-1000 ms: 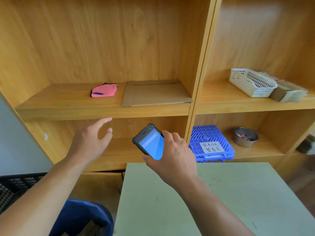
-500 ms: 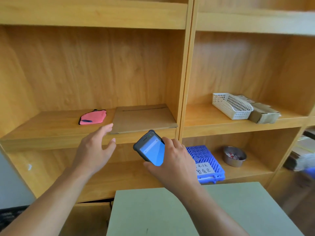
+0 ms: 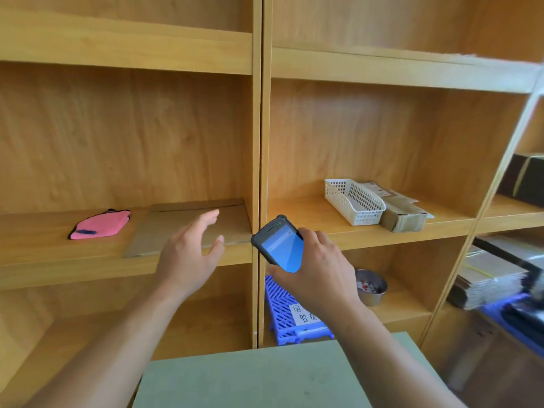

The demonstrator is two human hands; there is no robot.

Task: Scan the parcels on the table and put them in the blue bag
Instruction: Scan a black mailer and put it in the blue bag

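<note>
While the right grip point(image 3: 321, 272) clasps a black blue-screened scanner point(image 3: 279, 248) face-up for reading, the left grip point(image 3: 188, 257) spreads empty, perhaps toward flat brown cardboard point(image 3: 235, 225)

1. My left hand point(image 3: 191, 254), fingers spread, hovers before the middle shelf's left bay, with the flat cardboard sheet point(image 3: 176, 228) covering the board's right part.
2. The pink pouch point(image 3: 100, 225) lies left of the sheet, with bare wood between them.
3. The upright divider point(image 3: 259, 142) walls this bay off. My right hand point(image 3: 321, 272), gripping the scanner point(image 3: 279, 245), is just before it.
4. In the right bay the white basket point(image 3: 353, 201) and brown parcel point(image 3: 403, 214) touch. Bare board lies left of the basket.
5. Below them, the blue crate point(image 3: 291, 313) and metal bowl point(image 3: 371, 287) occupy the bay floor.
6. The table point(image 3: 250, 375) stands close in front, under my arms.
</note>
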